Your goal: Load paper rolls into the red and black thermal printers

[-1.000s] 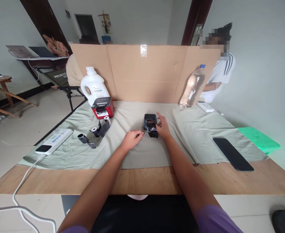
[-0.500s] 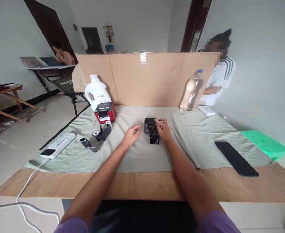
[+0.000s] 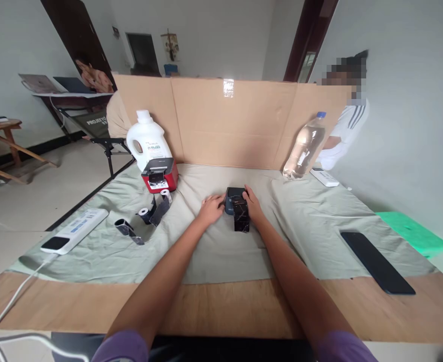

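Note:
A small dark blue label printer [image 3: 229, 206] sits on the cloth in front of me, a strip of black patterned labels [image 3: 241, 216] hanging from its front. My left hand [image 3: 212, 209] is against its left side, fingers bent and fingertips touching the edge. On the other side, my right hand [image 3: 252, 202] grips the right edge near the top of the strip, thumb side toward me. Some fingertips are hidden behind the printer. To the left, a red and black printer [image 3: 172, 176] has a similar dark strip in front, and dark label rolls [image 3: 143, 215] lie partly unrolled.
Behind the red printer stands a white jug [image 3: 149, 138]. A clear bottle [image 3: 305, 146] leans by the cardboard screen [image 3: 229, 125]. A white power strip [image 3: 76, 231] with cable lies left, a black phone [image 3: 377, 261] right. Two people are beyond the screen.
My left hand has moved right to touch the printer. My right hand has closed in on its right side. The view has shifted slightly.

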Motion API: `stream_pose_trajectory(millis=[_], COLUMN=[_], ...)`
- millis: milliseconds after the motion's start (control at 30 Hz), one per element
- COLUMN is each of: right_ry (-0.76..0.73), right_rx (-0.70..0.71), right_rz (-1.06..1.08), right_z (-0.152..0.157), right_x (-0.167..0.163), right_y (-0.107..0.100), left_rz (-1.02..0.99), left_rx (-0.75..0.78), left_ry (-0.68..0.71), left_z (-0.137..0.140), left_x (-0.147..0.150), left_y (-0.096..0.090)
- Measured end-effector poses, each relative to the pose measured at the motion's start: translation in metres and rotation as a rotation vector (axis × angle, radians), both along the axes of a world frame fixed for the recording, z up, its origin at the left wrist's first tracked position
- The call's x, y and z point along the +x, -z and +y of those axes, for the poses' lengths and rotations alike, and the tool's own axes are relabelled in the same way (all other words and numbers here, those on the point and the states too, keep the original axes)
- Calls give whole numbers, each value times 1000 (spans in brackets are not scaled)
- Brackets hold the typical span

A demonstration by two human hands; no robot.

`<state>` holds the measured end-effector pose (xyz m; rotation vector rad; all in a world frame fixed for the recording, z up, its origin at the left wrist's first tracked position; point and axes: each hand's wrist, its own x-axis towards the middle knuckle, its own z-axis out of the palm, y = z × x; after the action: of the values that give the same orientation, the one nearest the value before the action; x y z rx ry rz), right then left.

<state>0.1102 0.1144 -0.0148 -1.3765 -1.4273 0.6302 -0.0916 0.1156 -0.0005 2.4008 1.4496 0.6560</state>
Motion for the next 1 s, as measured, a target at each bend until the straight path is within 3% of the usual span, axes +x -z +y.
stream_pose_trajectory(millis=[333,733,1000], right_ry=[-46,-102,-79], right_rx=[-26,-13,-22], right_rz=[220,158,145], right_z=[-4,4,1], right_x=[-14,-12,-14], right_y=[3,13,7], left_rz=[4,211,271], left_rx=[45,100,147], left_ry=[-50,-40,-64], left_z=[-14,-12,-11], left_x=[5,1,4], left_y=[-6,-2,2])
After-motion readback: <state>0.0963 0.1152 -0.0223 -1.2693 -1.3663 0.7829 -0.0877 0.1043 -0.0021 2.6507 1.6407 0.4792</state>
